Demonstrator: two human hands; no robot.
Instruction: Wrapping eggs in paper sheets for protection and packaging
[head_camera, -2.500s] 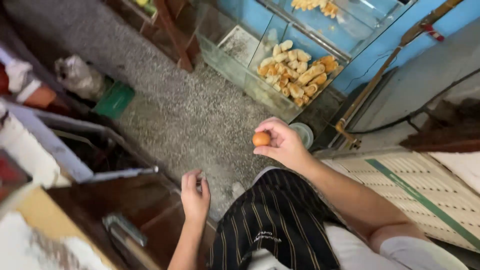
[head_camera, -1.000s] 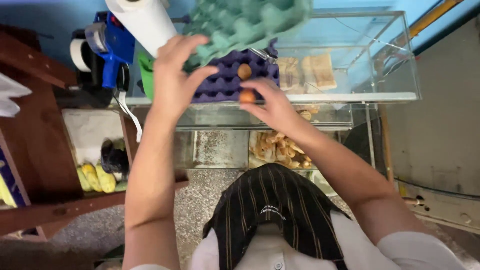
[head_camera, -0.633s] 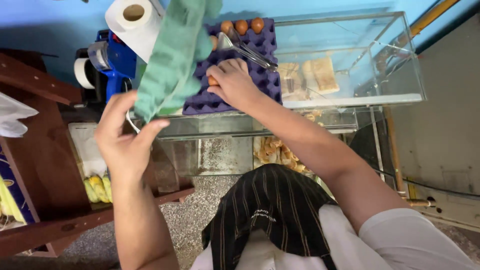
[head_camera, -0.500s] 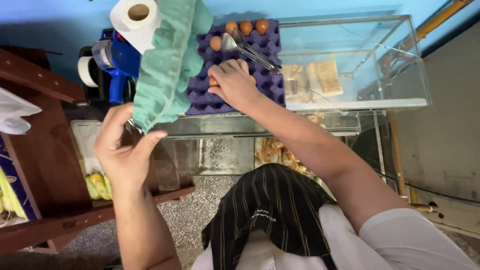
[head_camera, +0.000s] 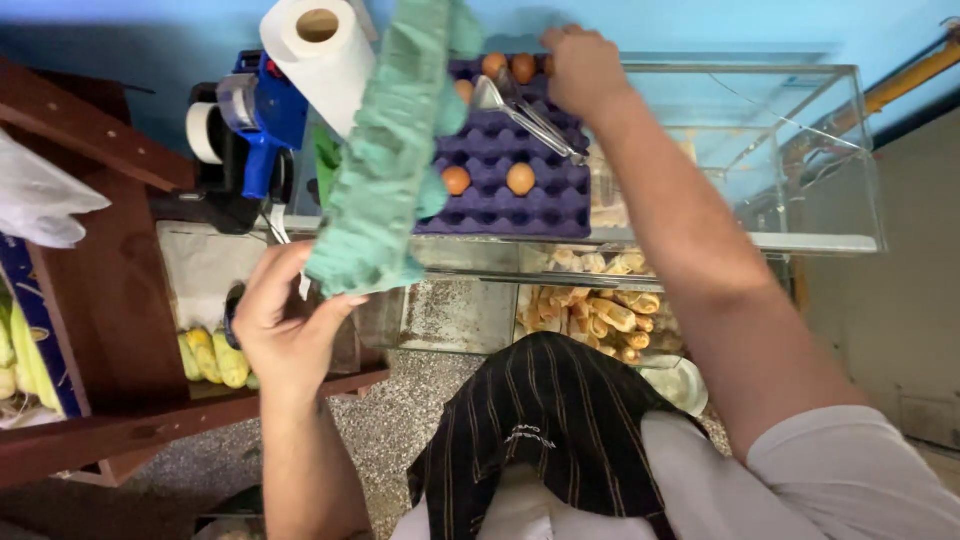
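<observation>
My black apron with thin pale vertical stripes (head_camera: 545, 420) carries a small light printed mark at the chest. Beneath it sits a light grey short-sleeved shirt (head_camera: 850, 480), the sleeve ending above my right elbow. Both forearms are bare, without watch or rings.

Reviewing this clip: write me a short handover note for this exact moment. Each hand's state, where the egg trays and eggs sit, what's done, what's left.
Left hand: holds the green egg tray by its near end, tilted up off the purple egg tray.
Right hand: reaches to the purple tray's far edge, near the eggs there; whether it grips one cannot be told.
Things: purple tray sits on the clear display case, metal tongs lying on it. Two eggs in a near row, more along the far edge.
Done: green tray lifted clear.
Left: green tray is not set down; most cups empty.
</observation>
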